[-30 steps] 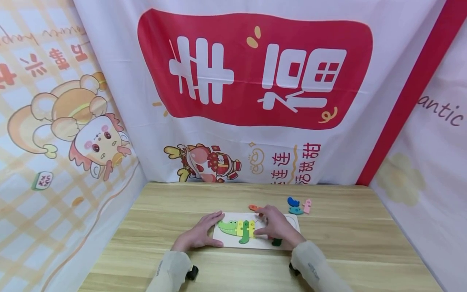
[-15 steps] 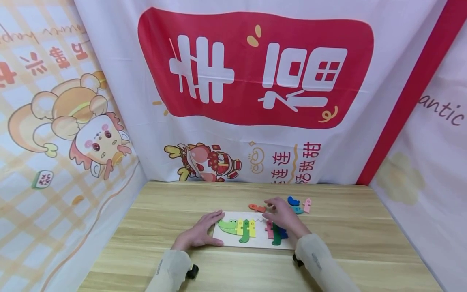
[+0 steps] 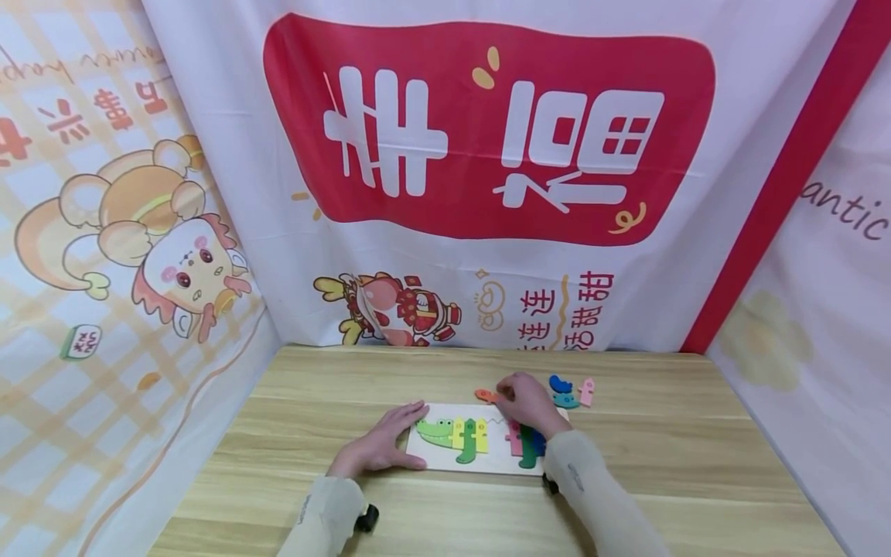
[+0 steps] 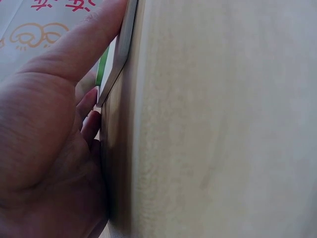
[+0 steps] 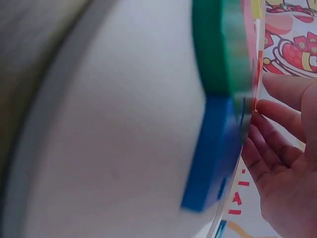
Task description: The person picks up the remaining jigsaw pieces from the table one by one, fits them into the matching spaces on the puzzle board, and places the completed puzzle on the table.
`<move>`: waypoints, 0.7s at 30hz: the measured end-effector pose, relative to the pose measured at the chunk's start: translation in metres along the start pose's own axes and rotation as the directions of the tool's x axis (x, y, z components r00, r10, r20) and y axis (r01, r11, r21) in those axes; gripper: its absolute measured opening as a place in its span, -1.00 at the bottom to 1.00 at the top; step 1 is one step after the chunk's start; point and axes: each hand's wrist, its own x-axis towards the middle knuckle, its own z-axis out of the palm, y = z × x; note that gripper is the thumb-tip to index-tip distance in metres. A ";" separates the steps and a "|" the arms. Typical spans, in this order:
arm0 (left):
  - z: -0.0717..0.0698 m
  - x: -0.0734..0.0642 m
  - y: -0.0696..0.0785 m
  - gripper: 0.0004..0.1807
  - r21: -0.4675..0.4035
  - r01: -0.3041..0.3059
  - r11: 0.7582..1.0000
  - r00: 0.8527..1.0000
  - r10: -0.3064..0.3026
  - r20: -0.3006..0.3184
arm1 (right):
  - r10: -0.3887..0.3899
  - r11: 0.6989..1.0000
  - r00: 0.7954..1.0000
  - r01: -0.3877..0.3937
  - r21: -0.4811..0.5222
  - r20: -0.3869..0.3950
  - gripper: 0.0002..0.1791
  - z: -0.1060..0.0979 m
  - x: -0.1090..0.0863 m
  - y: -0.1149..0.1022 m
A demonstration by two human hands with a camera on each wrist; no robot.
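Note:
A white puzzle board (image 3: pixel 500 456) lies on the table, with a green crocodile head piece (image 3: pixel 435 436), yellow and green pieces beside it, a dark pink piece (image 3: pixel 514 438), a dark green leg piece (image 3: pixel 527 455) and a blue piece (image 5: pixel 203 158). My left hand (image 3: pixel 379 444) holds the board's left end, thumb at the near corner and fingers at the far one. Beyond the far edge, my right hand (image 3: pixel 530 404) pinches the right end of an orange puzzle piece (image 3: pixel 483 395), partly hidden under the fingers. The right forearm and hand cover the board's far right part.
Several loose pieces lie past the board at the right: a blue one (image 3: pixel 559 384), a teal one (image 3: pixel 567 400) and a pink one (image 3: pixel 587 391). Printed cloth (image 3: pixel 487 255) hangs behind the wooden table (image 3: pixel 445 514) and along both its sides.
My right hand has left the board's middle, swung up and right past the far edge, then come left onto the orange piece. The left hand and the board have stayed in place.

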 end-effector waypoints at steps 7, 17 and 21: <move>0.001 0.000 0.000 0.16 -0.008 0.005 1.000 1.000 -0.005 0.005 | 0.035 0.999 0.999 -0.035 -0.020 0.000 -0.78 0.008 0.004 -0.005; 0.000 -0.001 0.000 0.17 0.011 0.007 1.000 1.000 -0.006 -0.008 | 0.031 0.999 0.999 -0.031 0.008 -0.019 -0.82 0.005 0.005 -0.015; 0.000 0.000 -0.001 0.16 0.010 0.003 1.000 1.000 -0.003 -0.007 | 0.011 1.000 1.000 -0.010 0.028 -0.022 -0.75 0.003 0.004 -0.016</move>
